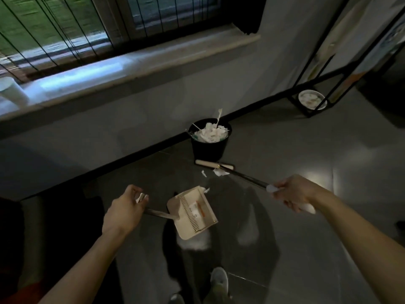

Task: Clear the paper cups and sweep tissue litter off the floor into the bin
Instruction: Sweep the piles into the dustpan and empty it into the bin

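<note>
Head camera, looking down in a dim room: a person is standing over a dark tiled floor (295,150), sweeping. The left hand (126,207) is curling its fingers around the top of a cream dustpan (192,213) handle, holding the pan tilted just above the floor. The right hand (293,191) is gripping the white end of a long broom (214,164), fingers wrapped closed; the broom head is lying just in front of a black bin (209,148) heaped with white tissue. A few tissue scraps (220,172) are lying between broom head and pan. A paper cup (12,91) is waiting on the window sill (131,66). The sweeping step seems nearly done; next, the scraps probably need drawing into a lowered pan.
</note>
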A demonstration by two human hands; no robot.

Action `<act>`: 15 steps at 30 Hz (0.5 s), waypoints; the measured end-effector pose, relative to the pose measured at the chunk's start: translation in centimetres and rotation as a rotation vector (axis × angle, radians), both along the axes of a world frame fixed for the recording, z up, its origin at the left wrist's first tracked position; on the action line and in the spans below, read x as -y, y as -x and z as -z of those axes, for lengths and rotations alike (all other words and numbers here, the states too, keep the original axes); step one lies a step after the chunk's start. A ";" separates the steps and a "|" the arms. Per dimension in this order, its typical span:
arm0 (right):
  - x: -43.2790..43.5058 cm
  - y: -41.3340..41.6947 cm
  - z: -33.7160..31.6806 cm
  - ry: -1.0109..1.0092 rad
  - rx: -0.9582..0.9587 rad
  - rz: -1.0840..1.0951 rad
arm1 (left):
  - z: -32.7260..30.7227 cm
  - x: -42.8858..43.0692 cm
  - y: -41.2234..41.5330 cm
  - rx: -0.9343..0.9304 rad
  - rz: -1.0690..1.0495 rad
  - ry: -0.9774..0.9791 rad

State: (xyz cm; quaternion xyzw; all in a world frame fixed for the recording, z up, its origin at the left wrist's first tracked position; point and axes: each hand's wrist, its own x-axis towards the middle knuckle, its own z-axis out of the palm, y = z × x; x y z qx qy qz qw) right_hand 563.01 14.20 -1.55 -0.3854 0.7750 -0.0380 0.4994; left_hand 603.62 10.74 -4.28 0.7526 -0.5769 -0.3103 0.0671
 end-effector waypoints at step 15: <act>-0.7 -5.1 0.9 -0.179 0.187 0.052 | 1.2 2.6 -0.8 -0.011 -0.124 0.018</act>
